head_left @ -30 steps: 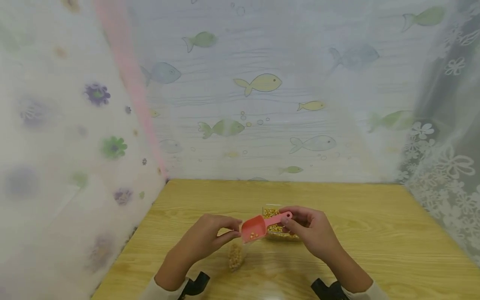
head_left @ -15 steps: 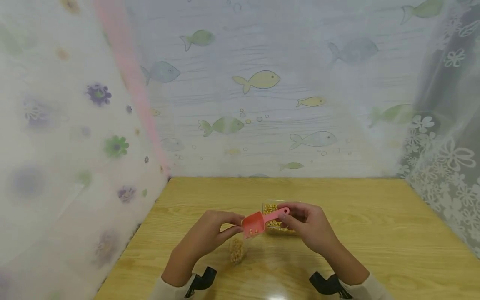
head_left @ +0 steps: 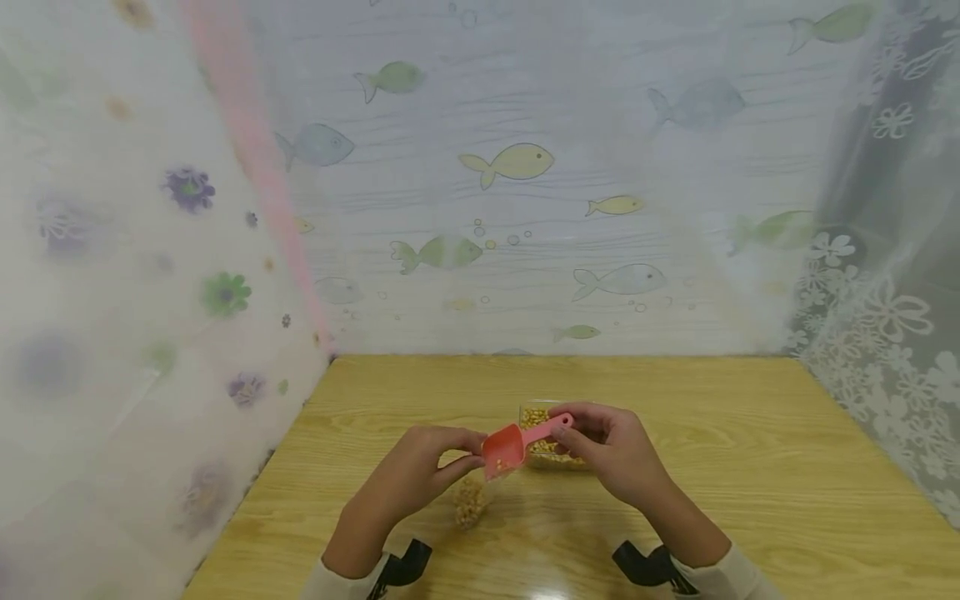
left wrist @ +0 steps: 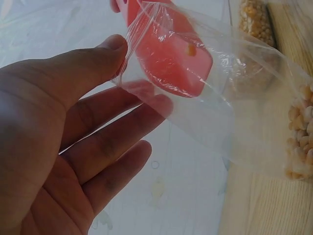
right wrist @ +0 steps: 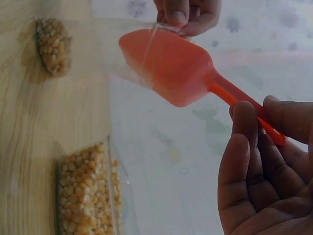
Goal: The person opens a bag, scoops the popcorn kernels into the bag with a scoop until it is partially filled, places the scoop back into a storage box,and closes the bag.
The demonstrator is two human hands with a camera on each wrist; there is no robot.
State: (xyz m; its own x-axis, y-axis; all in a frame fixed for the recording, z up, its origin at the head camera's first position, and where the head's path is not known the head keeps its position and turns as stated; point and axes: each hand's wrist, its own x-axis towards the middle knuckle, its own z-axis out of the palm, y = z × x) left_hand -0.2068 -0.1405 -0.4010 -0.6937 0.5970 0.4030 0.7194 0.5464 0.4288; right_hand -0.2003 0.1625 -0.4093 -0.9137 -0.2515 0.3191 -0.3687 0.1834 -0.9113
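A pink scoop [head_left: 504,450] tilts downward with a few corn kernels near its lip. My right hand [head_left: 611,446] pinches its handle between thumb and fingers. The edge of a clear plastic bag [left wrist: 195,122] is pinched by my left hand [head_left: 423,467], thumb against fingertips. In the left wrist view the scoop's blade lies inside the bag's mouth, with one kernel showing on it. Corn kernels [right wrist: 53,46] fill the bottom of the bag, which hangs low over the table.
A clear container [head_left: 555,460] of corn kernels stands on the wooden table [head_left: 712,467] behind my right hand, partly hidden by it. Patterned sheets [head_left: 487,208] hang around the back and sides of the table.
The kernels on the scoop have shifted towards its lip, and the scoop is slightly more tilted. Both hands keep nearly the same places and grips.
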